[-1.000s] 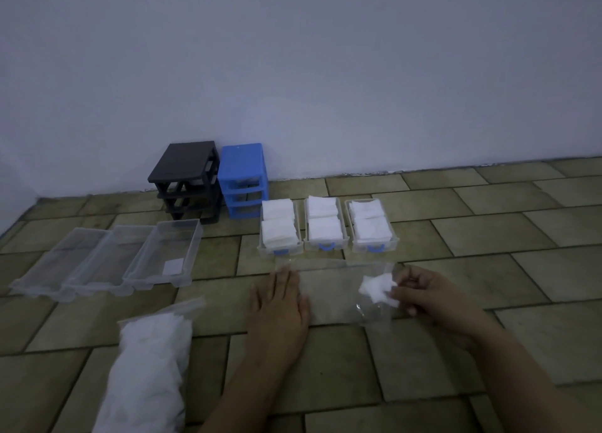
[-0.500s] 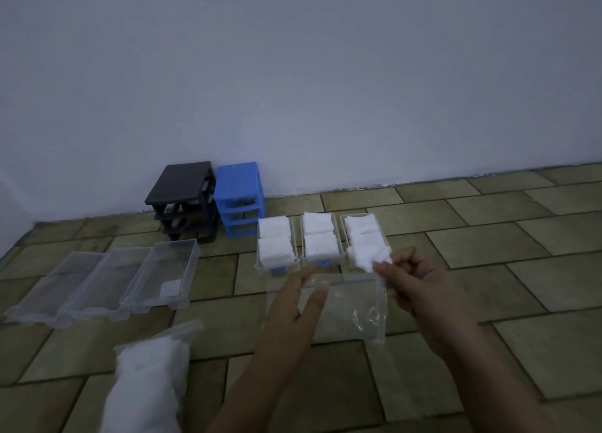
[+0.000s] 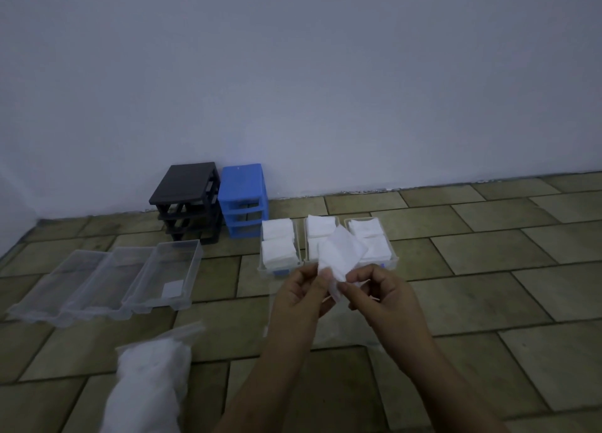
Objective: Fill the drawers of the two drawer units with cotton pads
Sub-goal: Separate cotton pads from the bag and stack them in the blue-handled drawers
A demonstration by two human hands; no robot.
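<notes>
White cotton pad [image 3: 338,253], both hands pinching

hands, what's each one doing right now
Left hand: pinching the cotton pad.
Right hand: pinching the same pad's lower edge.

Plain pale wall [image 3: 325,74] fills the far half, bare, bluish in dim light. Floor [image 3: 488,286] of olive-brown rectangular tiles, dark grout, staggered rows. Wall meets floor along a rough seam; a corner shows far left.
</notes>
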